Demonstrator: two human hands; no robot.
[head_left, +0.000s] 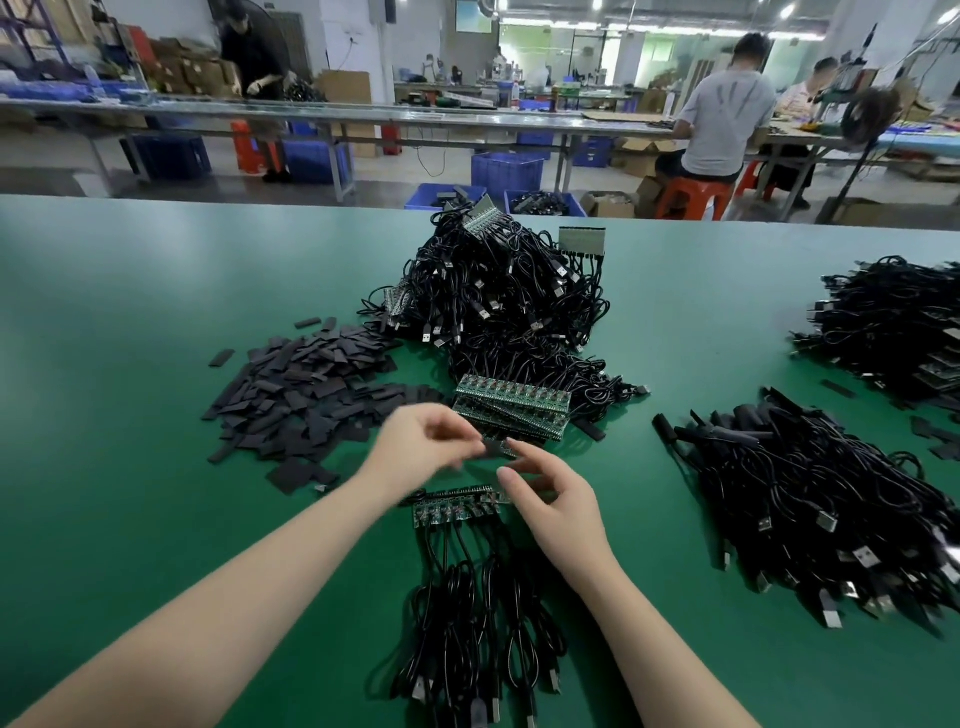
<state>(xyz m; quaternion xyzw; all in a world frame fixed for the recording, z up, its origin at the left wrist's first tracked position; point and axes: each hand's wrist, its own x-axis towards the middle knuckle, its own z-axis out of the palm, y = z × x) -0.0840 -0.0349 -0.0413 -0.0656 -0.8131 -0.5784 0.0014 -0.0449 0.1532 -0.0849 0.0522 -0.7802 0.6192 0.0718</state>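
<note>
Lying just beneath left grip (415, 441) and right grip (556, 501), board strip (452, 510)

Matt green table cover (156, 322) under left hand (421, 441); matt black sleeve pieces (306, 395) left of it; glossy plastic-sheathed cables (467, 613) below right hand (558, 501); bright metal plugs (862, 557) to its right.

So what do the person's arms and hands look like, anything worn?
Both forearms are bare to the frame edge, no sleeves. Left hand and right hand show no gloves, rings or watch; the left is motion-blurred.
</note>
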